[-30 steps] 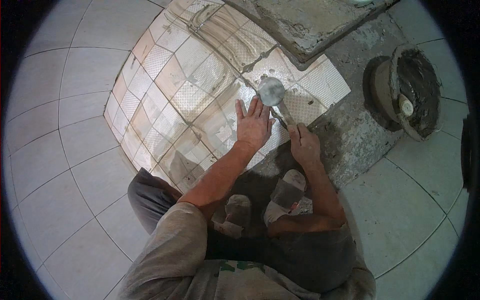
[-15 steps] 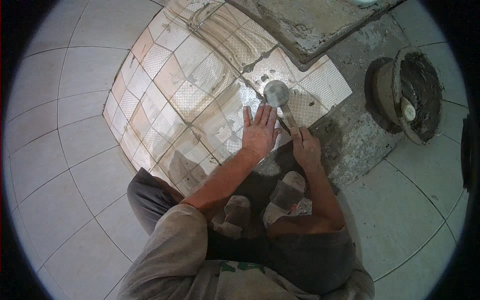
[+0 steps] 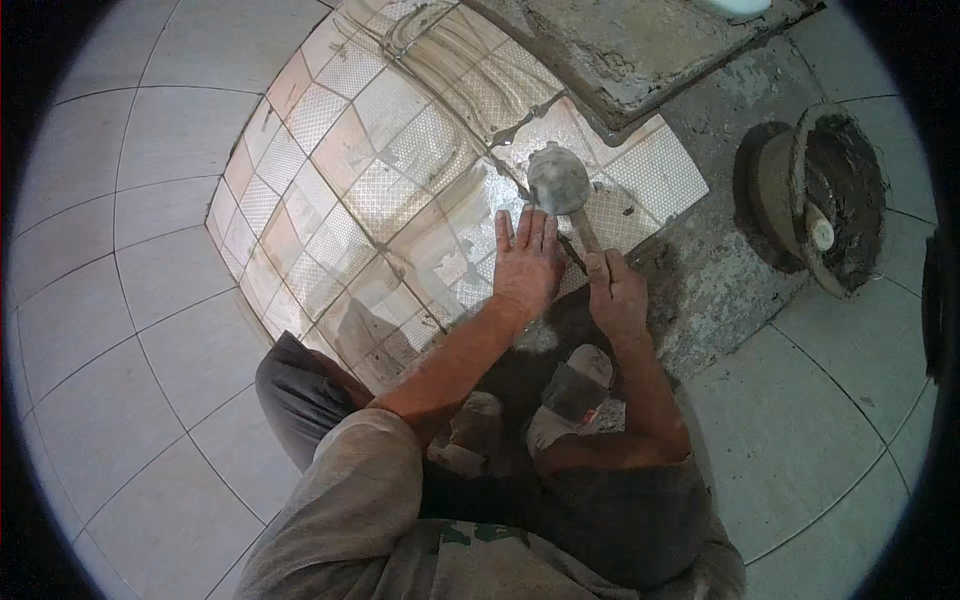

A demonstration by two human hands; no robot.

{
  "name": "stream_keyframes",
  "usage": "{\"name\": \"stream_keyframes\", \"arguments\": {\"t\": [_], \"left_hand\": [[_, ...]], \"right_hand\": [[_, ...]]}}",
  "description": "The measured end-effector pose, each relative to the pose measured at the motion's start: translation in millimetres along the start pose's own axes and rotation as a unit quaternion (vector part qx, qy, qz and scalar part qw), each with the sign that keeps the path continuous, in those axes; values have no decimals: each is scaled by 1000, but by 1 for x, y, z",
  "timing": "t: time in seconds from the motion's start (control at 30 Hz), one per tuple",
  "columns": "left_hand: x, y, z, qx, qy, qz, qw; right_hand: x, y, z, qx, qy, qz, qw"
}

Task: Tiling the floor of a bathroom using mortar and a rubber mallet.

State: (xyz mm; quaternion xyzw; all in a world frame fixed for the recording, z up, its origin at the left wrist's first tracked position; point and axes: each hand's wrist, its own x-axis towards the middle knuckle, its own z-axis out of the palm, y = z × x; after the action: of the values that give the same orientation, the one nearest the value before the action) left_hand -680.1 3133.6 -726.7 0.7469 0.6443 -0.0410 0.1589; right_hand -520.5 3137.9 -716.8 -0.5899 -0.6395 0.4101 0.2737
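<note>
My right hand is wrapped around the handle of a mallet with a round grey head. The mallet's head is over the patterned tiles, just beyond my left fingertips; whether it touches them I cannot tell. My left hand lies flat on the tiles, fingers stretched out and pointing away from me. Smears of grey mortar and dust cover parts of the tiles, and a dark joint runs past the mallet's head.
A bucket with grey mortar residue and a pale-ended handle inside stands at the right. Rough concrete borders the tiles, with a raised slab beyond. Large pale floor tiles lie on both sides. My feet are close below my hands.
The mallet's head looks larger and slightly farther forward, as if lifted a little. My left hand stays flat on the tiles. The whole view has shifted slightly.
</note>
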Motion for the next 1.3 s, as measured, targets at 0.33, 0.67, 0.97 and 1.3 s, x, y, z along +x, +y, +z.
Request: {"name": "stream_keyframes", "arguments": {"t": [0.33, 0.67, 0.97, 1.3], "left_hand": [[4, 2, 1, -8, -5, -16, 1000], [3, 6, -3, 19, -22, -16, 999], [4, 0, -4, -11, 44, -4, 999], [2, 1, 0, -10, -2, -30, 1000]], "right_hand": [[7, 6, 2, -61, -24, 1, 998], [-3, 23, 2, -97, 0, -3, 995], [-2, 5, -15, 41, 6, 56, 998], [-10, 11, -6, 81, -51, 70, 993]]}}
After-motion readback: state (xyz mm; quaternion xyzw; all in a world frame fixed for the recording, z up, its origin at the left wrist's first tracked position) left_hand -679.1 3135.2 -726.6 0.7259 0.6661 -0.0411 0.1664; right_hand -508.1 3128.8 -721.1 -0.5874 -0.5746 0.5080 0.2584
